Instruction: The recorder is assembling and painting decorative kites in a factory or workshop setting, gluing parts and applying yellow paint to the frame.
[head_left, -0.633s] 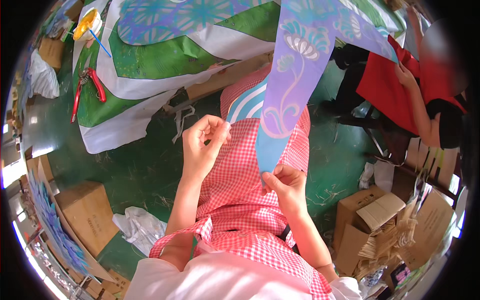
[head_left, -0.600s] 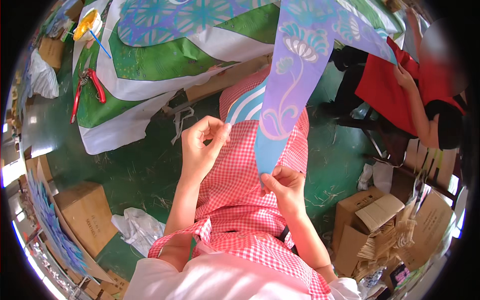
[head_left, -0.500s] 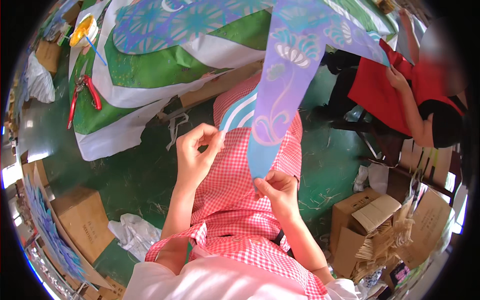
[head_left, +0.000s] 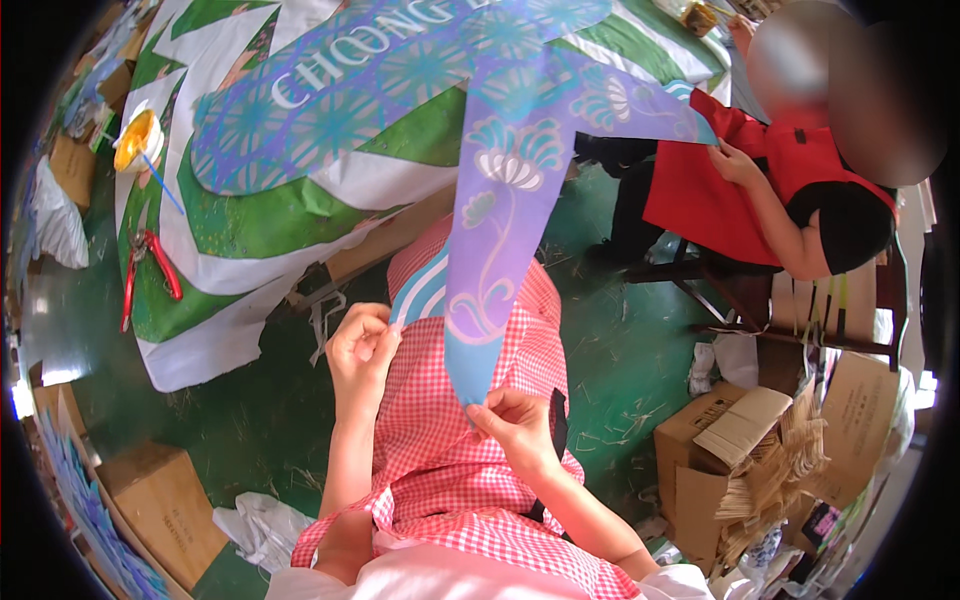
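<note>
A long purple-and-blue printed fabric (head_left: 505, 215) with flower patterns hangs over my lap, narrowing to a blue point. My right hand (head_left: 515, 428) is closed on that point, pinching it between thumb and fingertips. To the left, my left hand (head_left: 360, 352) pinches the end of a blue-and-white striped strip (head_left: 422, 292), which runs up behind the purple fabric. Whether the two are one piece cannot be seen. Another pointed arm of the fabric stretches right to a co-worker's hand (head_left: 738, 162), which grips its tip.
Green-and-white printed sheeting (head_left: 225, 220) covers the table ahead; on it lie red-handled pruning shears (head_left: 150, 265) and a bowl of yellow paste (head_left: 138, 140) with a blue stick. The co-worker in red (head_left: 690, 200) sits at right. Cardboard boxes (head_left: 165, 500) stand left, a carton of wooden sticks (head_left: 770, 480) right.
The view has tilted, so the table and the co-worker show more fully and my hands appear lower and further left. Both hands keep their pinches, and the co-worker still grips the far tip.
</note>
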